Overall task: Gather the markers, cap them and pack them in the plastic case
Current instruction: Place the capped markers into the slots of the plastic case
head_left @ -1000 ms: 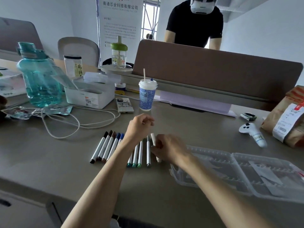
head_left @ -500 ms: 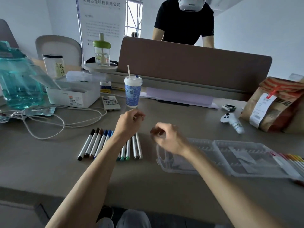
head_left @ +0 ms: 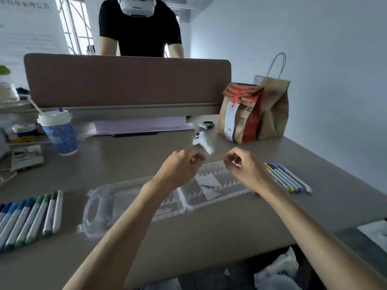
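Note:
An open clear plastic case (head_left: 129, 197) lies flat in the middle of the table, with a paper slip in its right half. Several capped markers (head_left: 31, 220) in blue and green lie in a row left of the case. More markers (head_left: 287, 176), yellow and purple, lie right of it, partly behind my right wrist. Above the case's far half, my left hand (head_left: 180, 166) hovers with curled fingers pinched together. My right hand (head_left: 243, 168) hovers beside it, fingers curled too. I see no marker in either hand.
A white controller (head_left: 202, 141) lies just beyond my hands. A blue paper cup (head_left: 59, 132) stands at the far left and two paper bags (head_left: 240, 114) at the far right. A brown divider (head_left: 125, 80) closes off the back, with a person (head_left: 138, 28) behind it.
My view has swung right. Both hands have left the left row of markers and moved right, lifting over the case. The markers on the right have come into view.

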The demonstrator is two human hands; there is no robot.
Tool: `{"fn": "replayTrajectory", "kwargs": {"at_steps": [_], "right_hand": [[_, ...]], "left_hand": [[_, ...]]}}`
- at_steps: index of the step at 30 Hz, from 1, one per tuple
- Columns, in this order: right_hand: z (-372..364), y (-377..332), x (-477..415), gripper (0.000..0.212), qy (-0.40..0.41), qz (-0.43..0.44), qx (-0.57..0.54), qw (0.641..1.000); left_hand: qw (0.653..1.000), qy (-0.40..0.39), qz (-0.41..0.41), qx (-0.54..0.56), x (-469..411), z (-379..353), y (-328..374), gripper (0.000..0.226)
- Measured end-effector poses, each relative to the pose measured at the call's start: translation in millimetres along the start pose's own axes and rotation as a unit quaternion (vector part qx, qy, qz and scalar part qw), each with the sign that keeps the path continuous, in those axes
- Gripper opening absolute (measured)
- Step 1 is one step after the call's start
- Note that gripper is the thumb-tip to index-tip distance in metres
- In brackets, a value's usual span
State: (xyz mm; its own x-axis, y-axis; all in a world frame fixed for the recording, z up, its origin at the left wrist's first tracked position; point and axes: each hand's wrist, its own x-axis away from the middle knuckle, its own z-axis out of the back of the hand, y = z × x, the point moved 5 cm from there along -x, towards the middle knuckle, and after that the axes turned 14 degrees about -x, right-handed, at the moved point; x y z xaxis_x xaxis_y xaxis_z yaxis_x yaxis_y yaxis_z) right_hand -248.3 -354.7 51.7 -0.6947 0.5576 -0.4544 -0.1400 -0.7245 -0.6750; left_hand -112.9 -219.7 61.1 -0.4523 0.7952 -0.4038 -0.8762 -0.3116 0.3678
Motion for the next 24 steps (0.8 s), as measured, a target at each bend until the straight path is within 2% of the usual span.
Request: {"fn": "replayTrajectory", "kwargs": {"at_steps": [6, 10, 13, 16, 24], "right_hand": [[68, 78, 20, 0.007, 0.053, -0.063, -0.012, 0.997], [77, 104, 10, 0.014, 0.028, -0.071, -0.041, 0.996], [72, 117, 6, 0.017, 0.013, -0.057, -0.040, 0.997], [65, 126, 9, 0.011, 0.013, -0.034, -0.018, 0.999], [62, 125, 8, 0.010, 0.007, 0.043, 0.045, 0.998]], "left_hand": [[0.995, -0.060, -0.063, -0.055, -40, -91, 81, 0.020], [0.991, -0.065, -0.076, -0.084, -58, -118, 105, 0.023], [0.990, -0.058, -0.064, -0.110, -59, -125, 105, 0.027], [0.988, -0.066, -0.070, -0.121, -58, -125, 97, 0.032], [0.992, -0.057, -0.063, -0.098, -54, -123, 94, 0.023]]}}
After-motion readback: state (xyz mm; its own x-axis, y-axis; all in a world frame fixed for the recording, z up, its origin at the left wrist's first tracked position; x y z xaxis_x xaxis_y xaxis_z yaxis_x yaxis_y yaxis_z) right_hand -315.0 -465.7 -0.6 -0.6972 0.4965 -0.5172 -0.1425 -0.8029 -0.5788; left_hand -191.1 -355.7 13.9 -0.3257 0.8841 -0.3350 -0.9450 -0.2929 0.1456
